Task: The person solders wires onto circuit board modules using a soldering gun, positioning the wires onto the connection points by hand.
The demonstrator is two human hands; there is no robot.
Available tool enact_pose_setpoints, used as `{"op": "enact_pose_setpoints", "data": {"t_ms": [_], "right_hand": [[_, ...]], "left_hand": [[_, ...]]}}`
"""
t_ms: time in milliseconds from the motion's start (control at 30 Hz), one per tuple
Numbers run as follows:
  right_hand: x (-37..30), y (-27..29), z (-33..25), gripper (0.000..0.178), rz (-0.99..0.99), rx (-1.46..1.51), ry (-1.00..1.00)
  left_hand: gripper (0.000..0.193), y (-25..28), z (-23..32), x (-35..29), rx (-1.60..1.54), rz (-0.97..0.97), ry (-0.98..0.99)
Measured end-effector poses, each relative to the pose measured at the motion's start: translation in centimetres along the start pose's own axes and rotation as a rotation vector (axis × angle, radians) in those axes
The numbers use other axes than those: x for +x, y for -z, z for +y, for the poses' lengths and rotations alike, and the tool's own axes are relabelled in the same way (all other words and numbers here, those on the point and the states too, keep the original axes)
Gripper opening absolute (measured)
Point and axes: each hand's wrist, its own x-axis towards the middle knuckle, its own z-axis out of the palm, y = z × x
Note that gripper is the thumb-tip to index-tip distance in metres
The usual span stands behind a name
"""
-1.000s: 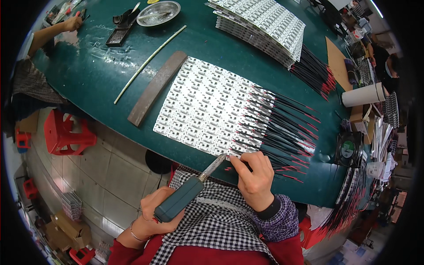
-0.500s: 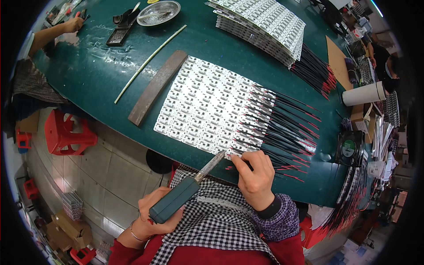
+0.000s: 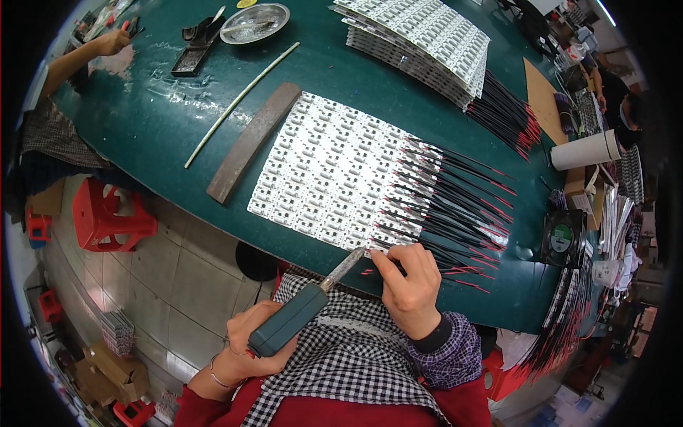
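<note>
- Left hand (image 3: pixel 245 341): grip closed firmly around the dark green handle of a soldering iron (image 3: pixel 288 322), held just outside the near edge of the bench (image 3: pixel 320 67).
- The iron sloped up and rightward, its metal tip at the near right corner of a white circuit board (image 3: pixel 320 171). Whether the tip touched the board could not be confirmed.
- Right hand (image 3: pixel 413 288): grip nearly closed in appearance, fingers bent, fingertips at the same corner, just beside the tip. How tightly finger and thumb met, and whether a wire lay between them, could not be told.
- The board lay flat, its near right corner close to the bench's near edge.
- Black wires (image 3: pixel 455 199) with red ends extended from the board's right side toward the bench's right edge.
- A brown bar (image 3: pixel 252 142) lay along the board's left side, and a pale rod (image 3: pixel 238 100) lay farther left.
- A stack of boards (image 3: pixel 420 43) stood toward the bench's far edge, its wires (image 3: pixel 501 117) pointing right.
- A metal dish (image 3: pixel 255 23) and a black box (image 3: pixel 188 60) sat side by side, toward the far left.
- A co-worker's hand (image 3: pixel 112 43) was over the bench's left end.
</note>
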Motion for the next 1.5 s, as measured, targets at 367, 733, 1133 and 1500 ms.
{"op": "enact_pose_setpoints", "data": {"t_ms": [367,733,1133,1500], "right_hand": [[0.0,0.1,-0.1,0.030,0.000,-0.012,0.009],[-0.3,-0.2,0.6,0.033,0.018,0.134,-0.068],[-0.2,0.0,0.3,0.032,-0.001,0.010,0.016],[2.9,9.9,-1.4,0.052,-0.159,0.269,-0.173]], "left_hand": [[0.028,0.6,0.0,-0.2,0.077,-0.037,-0.078],[0.034,0.6,-0.4,-0.8,0.038,-0.054,-0.031],[0.026,0.6,-0.6,-1.5,-0.028,-0.015,0.053],[0.043,3.9,-0.6,3.0,-0.198,0.187,0.220]]}}
